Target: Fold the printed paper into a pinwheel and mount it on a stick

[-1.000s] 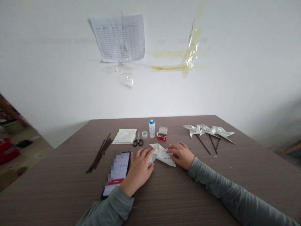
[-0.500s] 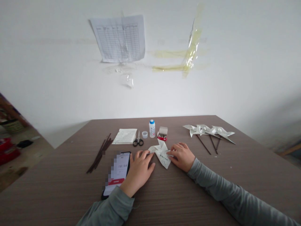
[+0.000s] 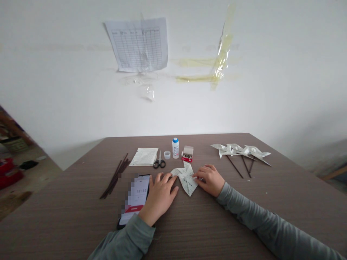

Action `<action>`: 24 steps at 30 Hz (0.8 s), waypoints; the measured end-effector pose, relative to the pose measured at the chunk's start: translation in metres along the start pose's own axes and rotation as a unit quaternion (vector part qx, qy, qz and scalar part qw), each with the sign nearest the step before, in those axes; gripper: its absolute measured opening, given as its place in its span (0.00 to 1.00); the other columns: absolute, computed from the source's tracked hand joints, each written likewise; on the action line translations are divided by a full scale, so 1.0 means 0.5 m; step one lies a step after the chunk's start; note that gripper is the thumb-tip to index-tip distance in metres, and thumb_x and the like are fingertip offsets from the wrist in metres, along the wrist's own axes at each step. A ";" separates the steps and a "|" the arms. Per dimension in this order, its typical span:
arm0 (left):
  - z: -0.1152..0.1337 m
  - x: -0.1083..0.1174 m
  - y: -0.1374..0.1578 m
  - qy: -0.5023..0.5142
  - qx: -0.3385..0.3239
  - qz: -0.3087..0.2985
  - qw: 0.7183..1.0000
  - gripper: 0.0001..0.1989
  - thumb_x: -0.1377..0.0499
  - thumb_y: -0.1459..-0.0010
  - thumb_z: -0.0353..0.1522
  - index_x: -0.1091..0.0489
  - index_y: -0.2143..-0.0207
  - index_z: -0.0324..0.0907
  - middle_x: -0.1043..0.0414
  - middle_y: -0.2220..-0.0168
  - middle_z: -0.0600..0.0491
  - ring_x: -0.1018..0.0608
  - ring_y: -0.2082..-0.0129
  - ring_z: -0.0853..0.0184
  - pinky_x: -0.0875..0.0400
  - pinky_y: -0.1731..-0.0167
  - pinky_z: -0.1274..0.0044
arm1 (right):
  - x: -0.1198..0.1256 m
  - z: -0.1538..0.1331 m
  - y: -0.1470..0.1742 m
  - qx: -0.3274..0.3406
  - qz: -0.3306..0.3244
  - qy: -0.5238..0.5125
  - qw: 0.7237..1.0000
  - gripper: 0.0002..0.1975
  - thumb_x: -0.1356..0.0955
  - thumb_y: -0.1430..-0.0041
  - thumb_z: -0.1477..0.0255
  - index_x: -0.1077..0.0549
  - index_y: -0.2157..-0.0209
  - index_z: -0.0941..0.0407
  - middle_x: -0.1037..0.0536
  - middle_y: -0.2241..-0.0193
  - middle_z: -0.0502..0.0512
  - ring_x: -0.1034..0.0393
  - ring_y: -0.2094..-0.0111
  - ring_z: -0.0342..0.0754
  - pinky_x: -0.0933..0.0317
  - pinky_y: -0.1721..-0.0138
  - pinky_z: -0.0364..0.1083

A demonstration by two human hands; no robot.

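A pinwheel folded from printed paper (image 3: 188,180) lies on the table between my hands. My left hand (image 3: 160,194) rests palm down at its left side, fingers apart, the index fingertip at the edge of the left blade. On the other side, the bent fingers of my right hand (image 3: 210,181) pinch the right edge of the paper. Just beyond the pinwheel stands a small red box (image 3: 187,157), its lid up and small metal pieces inside. Behind my left fingers lie black-handled scissors (image 3: 159,163).
A phone (image 3: 135,202) lies beside my left wrist, with thin brown sticks (image 3: 116,176) farther left. Folded paper sheets (image 3: 144,156), a small clear cup (image 3: 167,155) and a blue-capped white bottle (image 3: 175,148) stand toward the back. Finished pinwheels on sticks (image 3: 240,149) lie at right.
The pinwheel has turned slightly, its near tip shifting left and toward me. Both hands have stayed nearly in place.
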State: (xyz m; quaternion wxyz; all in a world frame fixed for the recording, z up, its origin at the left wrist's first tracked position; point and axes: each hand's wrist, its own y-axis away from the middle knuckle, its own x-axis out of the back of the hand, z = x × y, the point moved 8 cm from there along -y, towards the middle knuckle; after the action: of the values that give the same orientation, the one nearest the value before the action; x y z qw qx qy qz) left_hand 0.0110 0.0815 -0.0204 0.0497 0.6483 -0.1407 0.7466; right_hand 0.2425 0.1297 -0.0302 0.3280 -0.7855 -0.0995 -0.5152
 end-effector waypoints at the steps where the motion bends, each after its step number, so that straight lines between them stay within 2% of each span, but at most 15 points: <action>1: -0.001 -0.001 0.000 0.000 -0.001 0.001 1.000 0.26 0.34 0.15 0.33 0.14 0.21 0.57 0.14 0.21 0.45 0.18 0.20 0.34 0.27 0.16 0.28 | -0.003 0.007 -0.003 0.002 0.006 -0.012 1.000 0.13 0.24 0.24 0.75 0.05 0.51 0.45 0.06 0.59 0.55 0.11 0.54 0.56 0.22 0.31 0.62; 5: -0.005 -0.002 -0.001 0.000 0.001 0.001 1.000 0.26 0.34 0.14 0.34 0.14 0.20 0.58 0.13 0.21 0.45 0.18 0.20 0.34 0.26 0.16 0.29 | 0.003 0.033 -0.031 0.013 0.041 -0.048 0.998 0.13 0.25 0.23 0.75 0.05 0.50 0.47 0.07 0.59 0.54 0.11 0.55 0.56 0.20 0.35 0.60; 8: -0.009 -0.002 -0.001 0.000 0.012 -0.010 1.000 0.27 0.35 0.14 0.34 0.16 0.19 0.59 0.15 0.20 0.46 0.20 0.19 0.34 0.28 0.16 0.28 | 0.015 0.044 -0.068 0.018 0.042 -0.062 0.997 0.19 0.25 0.22 0.74 0.05 0.39 0.46 0.05 0.45 0.61 0.10 0.43 0.61 0.17 0.36 0.60; 14: -0.020 -0.007 0.001 0.001 0.017 -0.034 0.999 0.28 0.38 0.13 0.35 0.18 0.17 0.59 0.17 0.18 0.45 0.23 0.17 0.35 0.31 0.15 0.28 | 0.017 0.027 -0.168 0.014 -0.009 -0.028 0.999 0.27 0.24 0.20 0.77 0.09 0.26 0.45 0.13 0.26 0.68 0.17 0.26 0.68 0.20 0.25 0.67; 18: -0.022 -0.005 0.002 0.002 0.004 -0.021 1.000 0.27 0.38 0.14 0.35 0.16 0.20 0.61 0.15 0.21 0.45 0.23 0.18 0.35 0.28 0.17 0.28 | -0.002 0.014 -0.228 -0.018 -0.037 0.018 0.999 0.33 0.23 0.20 0.78 0.13 0.21 0.40 0.20 0.17 0.66 0.23 0.21 0.70 0.24 0.21 0.70; 24: -0.027 -0.004 0.004 0.009 0.003 -0.011 1.000 0.27 0.37 0.16 0.34 0.15 0.22 0.62 0.14 0.22 0.44 0.22 0.19 0.33 0.27 0.18 0.26 | -0.026 -0.007 -0.273 -0.039 -0.079 0.040 0.995 0.40 0.26 0.20 0.81 0.18 0.16 0.36 0.26 0.12 0.62 0.28 0.17 0.69 0.27 0.19 0.70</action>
State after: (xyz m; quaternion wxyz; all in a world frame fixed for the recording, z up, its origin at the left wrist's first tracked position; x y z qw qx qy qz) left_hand -0.0019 0.0835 -0.0243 0.0571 0.6432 -0.1311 0.7523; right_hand 0.1666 0.2344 0.0158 0.2593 -0.7662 -0.1276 -0.5739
